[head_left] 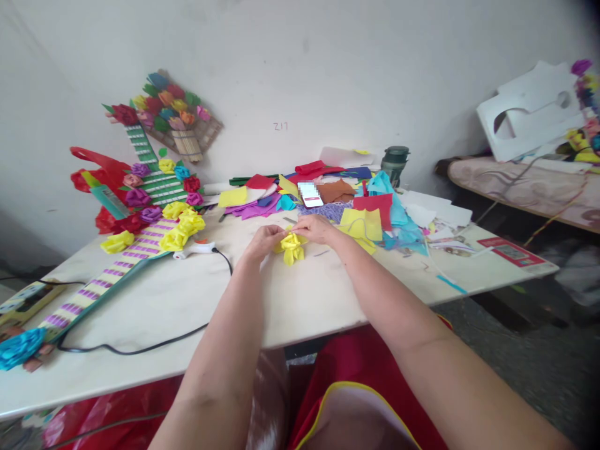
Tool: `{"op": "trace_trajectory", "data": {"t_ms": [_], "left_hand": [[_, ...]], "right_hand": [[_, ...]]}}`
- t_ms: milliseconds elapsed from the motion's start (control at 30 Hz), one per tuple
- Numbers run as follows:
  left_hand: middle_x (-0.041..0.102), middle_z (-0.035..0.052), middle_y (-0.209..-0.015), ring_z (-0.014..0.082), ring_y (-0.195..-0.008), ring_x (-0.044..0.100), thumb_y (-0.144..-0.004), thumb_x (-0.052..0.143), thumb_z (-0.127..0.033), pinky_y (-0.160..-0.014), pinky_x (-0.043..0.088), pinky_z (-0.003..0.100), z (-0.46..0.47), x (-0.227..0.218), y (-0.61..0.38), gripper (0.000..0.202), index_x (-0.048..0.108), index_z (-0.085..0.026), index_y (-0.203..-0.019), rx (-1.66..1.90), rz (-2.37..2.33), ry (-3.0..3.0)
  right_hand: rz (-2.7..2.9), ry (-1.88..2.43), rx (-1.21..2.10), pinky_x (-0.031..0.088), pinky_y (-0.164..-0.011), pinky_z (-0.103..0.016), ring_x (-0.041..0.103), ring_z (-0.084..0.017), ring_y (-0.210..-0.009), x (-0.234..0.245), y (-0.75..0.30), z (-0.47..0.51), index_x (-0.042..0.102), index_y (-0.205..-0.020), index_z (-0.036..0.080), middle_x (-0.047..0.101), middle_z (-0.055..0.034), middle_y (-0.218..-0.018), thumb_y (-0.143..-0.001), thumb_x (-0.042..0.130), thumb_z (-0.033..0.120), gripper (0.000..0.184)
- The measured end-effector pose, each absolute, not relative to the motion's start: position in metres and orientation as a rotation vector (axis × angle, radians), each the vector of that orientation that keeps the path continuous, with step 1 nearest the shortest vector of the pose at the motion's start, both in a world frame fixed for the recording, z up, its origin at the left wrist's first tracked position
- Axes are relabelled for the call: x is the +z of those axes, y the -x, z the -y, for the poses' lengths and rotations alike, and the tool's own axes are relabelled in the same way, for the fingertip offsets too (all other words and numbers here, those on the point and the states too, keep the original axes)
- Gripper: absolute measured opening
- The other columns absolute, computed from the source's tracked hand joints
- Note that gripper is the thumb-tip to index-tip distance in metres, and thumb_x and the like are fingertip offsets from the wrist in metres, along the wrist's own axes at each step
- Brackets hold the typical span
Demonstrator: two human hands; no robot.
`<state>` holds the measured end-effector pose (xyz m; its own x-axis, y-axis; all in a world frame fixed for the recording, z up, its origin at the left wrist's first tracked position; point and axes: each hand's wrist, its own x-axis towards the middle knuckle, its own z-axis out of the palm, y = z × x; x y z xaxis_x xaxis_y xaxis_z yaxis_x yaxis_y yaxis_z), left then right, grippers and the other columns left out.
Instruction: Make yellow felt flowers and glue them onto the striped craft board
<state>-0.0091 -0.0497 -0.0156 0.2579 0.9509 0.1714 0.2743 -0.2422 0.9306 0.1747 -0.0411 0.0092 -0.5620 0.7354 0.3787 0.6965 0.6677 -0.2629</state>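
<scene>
Both my hands meet over a small yellow felt flower (291, 248) on the white table (197, 300). My left hand (263, 240) pinches the flower's left side with closed fingers. My right hand (316, 228) grips its top right, fingers curled round the yellow material. The flower rests just above the tabletop, between the two hands.
A white glue gun (194, 248) with a black cord (140, 347) lies left of my hands. A long striped craft piece with felt roses (154, 215) fills the left side. Felt scraps (360, 212), a phone (310, 194) and a green flask (395, 164) lie behind. A bed (520, 184) stands at the right.
</scene>
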Motion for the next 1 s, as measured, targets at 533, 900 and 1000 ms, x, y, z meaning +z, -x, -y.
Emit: {"op": "trace_trajectory", "data": {"t_ms": [533,900,1000], "left_hand": [[0.053,-0.0012,-0.055,0.0077,-0.051,0.044,-0.060,0.066,-0.043,-0.049,0.031,0.021,0.0501,-0.0181,0.0096,0.032,0.059,-0.012,-0.067,0.965,-1.046,-1.601],[0.049,-0.0022,-0.051,0.0061,-0.044,0.038,-0.062,0.065,-0.044,-0.044,0.024,0.021,0.0513,-0.0174,0.0123,0.032,0.057,-0.014,-0.065,0.894,-0.995,-1.550],[0.048,-0.0022,-0.051,0.0061,-0.043,0.037,-0.063,0.064,-0.046,-0.044,0.024,0.021,0.0509,-0.0178,0.0128,0.033,0.056,-0.014,-0.065,0.882,-0.999,-1.560]], "right_hand": [[2.436,1.212,0.057,0.037,-0.067,-0.022,0.058,-0.014,-0.083,0.0108,-0.1734,0.0446,0.069,-0.095,0.025,0.068,-0.0018,-0.095,-0.080,0.046,0.033,0.028],[2.413,1.148,-0.014,0.035,-0.063,-0.023,0.057,-0.014,-0.081,0.0072,-0.1714,0.0418,0.070,-0.091,0.023,0.068,-0.0027,-0.088,-0.079,0.048,0.028,0.026],[2.410,1.128,-0.048,0.033,-0.061,-0.023,0.057,-0.014,-0.080,0.0059,-0.1712,0.0411,0.070,-0.090,0.023,0.068,-0.0022,-0.086,-0.079,0.047,0.028,0.026]]}}
